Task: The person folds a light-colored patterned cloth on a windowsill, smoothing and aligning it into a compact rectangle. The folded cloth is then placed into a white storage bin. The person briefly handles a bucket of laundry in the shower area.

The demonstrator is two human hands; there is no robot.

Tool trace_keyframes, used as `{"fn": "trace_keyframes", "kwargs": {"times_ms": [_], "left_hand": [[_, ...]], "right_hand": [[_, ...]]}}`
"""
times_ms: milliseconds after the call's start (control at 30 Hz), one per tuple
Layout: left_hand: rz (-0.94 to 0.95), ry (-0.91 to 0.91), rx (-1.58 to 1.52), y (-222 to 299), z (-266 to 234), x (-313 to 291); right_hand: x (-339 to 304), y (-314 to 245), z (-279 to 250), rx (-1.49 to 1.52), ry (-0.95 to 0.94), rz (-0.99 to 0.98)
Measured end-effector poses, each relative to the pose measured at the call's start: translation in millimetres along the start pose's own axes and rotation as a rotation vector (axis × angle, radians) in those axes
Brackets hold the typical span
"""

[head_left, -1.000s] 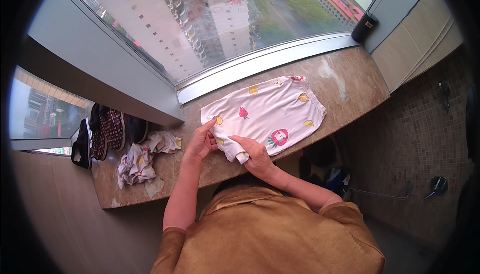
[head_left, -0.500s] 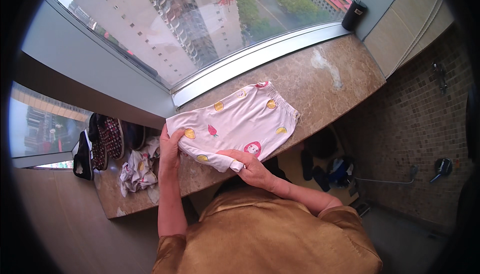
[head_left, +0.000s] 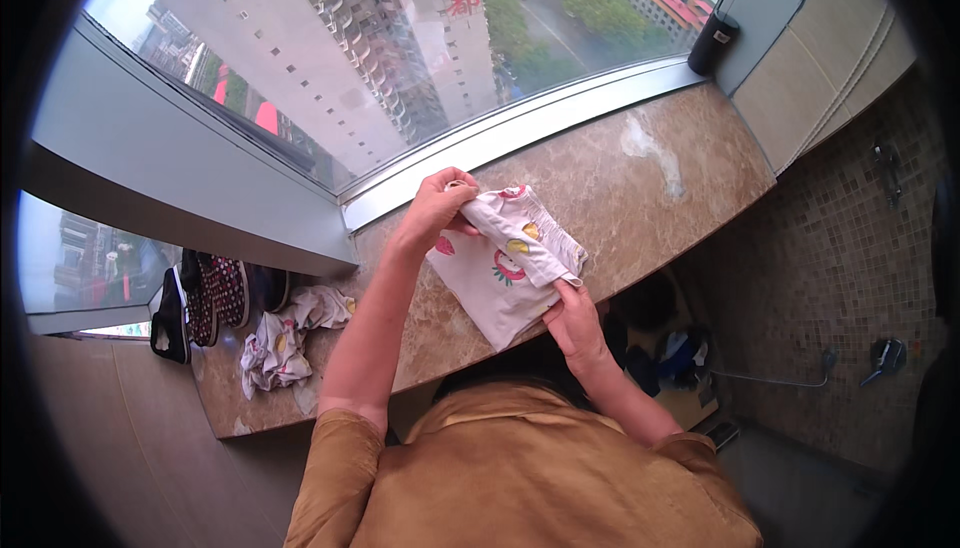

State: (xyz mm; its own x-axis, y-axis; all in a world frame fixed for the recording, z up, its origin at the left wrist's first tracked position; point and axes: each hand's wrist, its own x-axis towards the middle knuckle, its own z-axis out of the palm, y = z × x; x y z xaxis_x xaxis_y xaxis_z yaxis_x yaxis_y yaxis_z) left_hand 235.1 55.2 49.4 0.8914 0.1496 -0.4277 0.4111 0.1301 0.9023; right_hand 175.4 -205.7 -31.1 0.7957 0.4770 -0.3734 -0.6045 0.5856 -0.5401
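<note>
Pale pink pants (head_left: 487, 297) with a fruit print and a gathered elastic waistband lie on the brown marble ledge, their left part folded over toward the waistband. My left hand (head_left: 442, 210) grips the far corner of the folded-over layer, its fingers closed on the cloth. At the near corner of that fold, my right hand (head_left: 577, 324) pinches the edge, thumb on top. The fingers of the right hand are partly hidden under the fabric. A crumpled printed garment (head_left: 280, 346) of similar pale cloth lies apart on the ledge at the left.
Several shoes (head_left: 215, 293) stand against the window at the left end of the marble ledge (head_left: 600, 188). A black cylinder (head_left: 712, 43) stands in the far right corner. Window glass borders the far side. Below the ledge at right are dark shoes and a box (head_left: 690, 403).
Both hands have moved right, carrying the left end of the pants over toward the waistband. The pants now cover a smaller area of the ledge.
</note>
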Motion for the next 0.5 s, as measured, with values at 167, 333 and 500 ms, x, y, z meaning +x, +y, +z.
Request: {"fn": "trace_keyframes", "kwargs": {"times_ms": [167,333,500], "left_hand": [[-0.164,-0.035,-0.018,-18.2,22.1,31.9],[-0.19,-0.113,-0.122,-20.2,20.6,30.9],[-0.104,-0.244,-0.291,-13.7,22.8,16.7]], "right_hand": [[3.7,-11.9,-17.8,0.025,0.03,0.092],[1.3,-24.7,-8.6,0.066,0.025,0.146],[-3.1,-29.6,-17.5,0.18,0.0,0.262]]}}
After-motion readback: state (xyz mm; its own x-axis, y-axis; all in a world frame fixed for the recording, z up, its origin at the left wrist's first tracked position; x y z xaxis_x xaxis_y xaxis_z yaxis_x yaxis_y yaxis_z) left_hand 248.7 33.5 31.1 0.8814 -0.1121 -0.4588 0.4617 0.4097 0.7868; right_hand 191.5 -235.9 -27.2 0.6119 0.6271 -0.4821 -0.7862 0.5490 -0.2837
